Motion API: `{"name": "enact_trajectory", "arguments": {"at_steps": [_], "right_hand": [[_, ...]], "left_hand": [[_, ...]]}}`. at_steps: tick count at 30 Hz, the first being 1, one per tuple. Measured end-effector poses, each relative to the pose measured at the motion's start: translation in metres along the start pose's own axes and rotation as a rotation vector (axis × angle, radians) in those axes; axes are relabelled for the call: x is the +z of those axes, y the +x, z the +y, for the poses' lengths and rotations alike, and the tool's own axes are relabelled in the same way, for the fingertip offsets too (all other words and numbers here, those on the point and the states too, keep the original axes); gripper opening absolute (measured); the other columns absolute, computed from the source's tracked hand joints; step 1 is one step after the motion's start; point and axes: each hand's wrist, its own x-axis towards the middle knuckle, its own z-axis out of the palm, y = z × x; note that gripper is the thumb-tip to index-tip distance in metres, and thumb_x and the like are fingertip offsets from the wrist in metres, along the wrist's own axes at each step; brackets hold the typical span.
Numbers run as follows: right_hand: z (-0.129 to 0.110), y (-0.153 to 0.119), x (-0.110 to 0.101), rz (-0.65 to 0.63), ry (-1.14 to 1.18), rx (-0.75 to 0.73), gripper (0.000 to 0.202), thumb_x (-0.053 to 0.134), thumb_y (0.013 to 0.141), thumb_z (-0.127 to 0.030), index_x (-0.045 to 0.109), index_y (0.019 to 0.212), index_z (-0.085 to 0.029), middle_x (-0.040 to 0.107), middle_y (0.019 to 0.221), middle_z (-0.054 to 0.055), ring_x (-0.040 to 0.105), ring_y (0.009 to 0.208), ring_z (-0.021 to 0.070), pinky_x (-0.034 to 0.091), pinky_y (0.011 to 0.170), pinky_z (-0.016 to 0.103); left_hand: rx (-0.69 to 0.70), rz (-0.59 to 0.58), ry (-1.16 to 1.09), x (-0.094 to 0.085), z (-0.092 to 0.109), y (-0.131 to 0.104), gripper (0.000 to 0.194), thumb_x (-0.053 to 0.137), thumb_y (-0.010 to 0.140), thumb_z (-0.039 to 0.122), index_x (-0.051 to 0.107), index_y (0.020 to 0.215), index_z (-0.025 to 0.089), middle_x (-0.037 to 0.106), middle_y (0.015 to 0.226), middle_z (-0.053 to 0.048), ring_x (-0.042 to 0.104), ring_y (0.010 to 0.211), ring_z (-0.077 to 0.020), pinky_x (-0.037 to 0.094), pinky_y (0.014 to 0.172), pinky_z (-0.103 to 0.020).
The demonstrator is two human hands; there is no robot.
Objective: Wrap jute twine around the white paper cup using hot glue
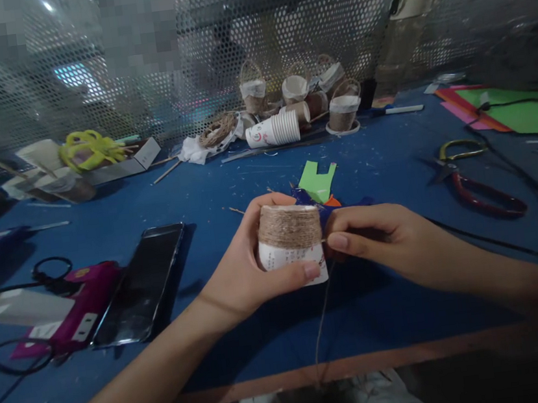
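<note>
At the centre of the frame, the left hand [245, 266] is gripping a paper cup [276, 258], curling its fingers around the far side and pressing its thumb along the near one, apparently to steady it. Brown twine [289, 226] is circling the upper part, leaving the printed lower part bare. Just right of the cup, the right hand [409, 246] is pinching the strand between thumb and forefinger, probably keeping it taut, while a length is hanging toward lower centre. Behind the hands, a piece of green paper [316, 182] is lying on the blue table [388, 174]. Scissors [450, 169] are resting at the right, handles spread, perhaps placed for easy reach; a phone [140, 289] is lying beside a magenta power strip [95, 285] at the left. Farther out, a white box [144, 155] at upper left is holding a yellow bundle [88, 148], and cups beside it [73, 186] are holding sticks [43, 169]. At upper centre, nested paper cups [273, 130] are lying sideways near small handled baskets [344, 117], whose insides are not showing clearly.
</note>
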Motion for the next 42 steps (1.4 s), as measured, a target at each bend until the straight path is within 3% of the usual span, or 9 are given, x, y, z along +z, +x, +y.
{"name": "enact_trajectory", "arguments": {"at_steps": [10,17,21,29,36,42], "right_hand": [[0.001,0.0004,0.0006,0.012,-0.024,-0.003,0.022,0.06,0.101,-0.032,0.065,0.082,-0.023,0.064,0.079,-0.006,0.057,0.076,0.0107,0.043,0.072,0.022],[-0.0002,0.0005,0.0003,0.0,-0.005,0.02,0.022,0.065,0.099,-0.032,0.064,0.079,-0.022,0.062,0.077,-0.005,0.056,0.074,0.0122,0.043,0.071,0.024],[-0.0006,0.0006,0.0008,0.003,-0.02,0.022,0.025,0.065,0.099,-0.035,0.064,0.078,-0.022,0.062,0.076,-0.005,0.056,0.074,0.0128,0.043,0.071,0.025],[-0.0019,0.0002,0.0011,-0.001,-0.057,0.041,0.025,0.063,0.099,-0.034,0.064,0.078,-0.021,0.063,0.076,-0.004,0.057,0.074,0.013,0.044,0.071,0.025],[-0.004,-0.0003,0.0024,0.009,-0.134,0.021,0.03,0.058,0.102,-0.034,0.06,0.074,-0.022,0.061,0.071,-0.005,0.054,0.067,0.0123,0.041,0.065,0.025],[-0.0039,-0.0018,0.0016,-0.023,-0.074,0.023,0.026,0.063,0.1,-0.034,0.06,0.077,-0.022,0.059,0.073,-0.006,0.052,0.069,0.0117,0.04,0.065,0.024]], "left_hand": [[0.003,-0.016,-0.027,0.0002,0.0002,-0.0027,0.062,0.09,0.065,0.005,0.061,0.115,0.026,0.071,0.103,0.002,0.068,0.086,-0.0099,0.057,0.076,-0.018],[-0.024,-0.022,-0.028,0.0003,0.0026,-0.0008,0.069,0.088,0.06,-0.003,0.061,0.115,0.028,0.071,0.103,0.003,0.068,0.086,-0.0115,0.056,0.075,-0.019],[-0.041,0.024,0.012,0.0013,0.0024,-0.0008,0.067,0.089,0.058,0.001,0.06,0.113,0.027,0.07,0.102,0.002,0.066,0.084,-0.0132,0.056,0.075,-0.023],[-0.034,-0.007,0.036,0.0,0.0001,-0.0007,0.067,0.09,0.061,0.006,0.058,0.116,0.028,0.069,0.105,0.0,0.066,0.087,-0.0151,0.056,0.076,-0.025],[-0.065,-0.016,0.012,0.001,0.0026,-0.0014,0.071,0.088,0.058,0.0,0.059,0.116,0.029,0.068,0.105,0.002,0.065,0.086,-0.0139,0.055,0.076,-0.023],[-0.082,-0.018,0.001,0.0014,0.0045,-0.002,0.074,0.089,0.058,0.004,0.059,0.12,0.03,0.068,0.106,0.001,0.065,0.087,-0.0145,0.055,0.076,-0.024]]}}
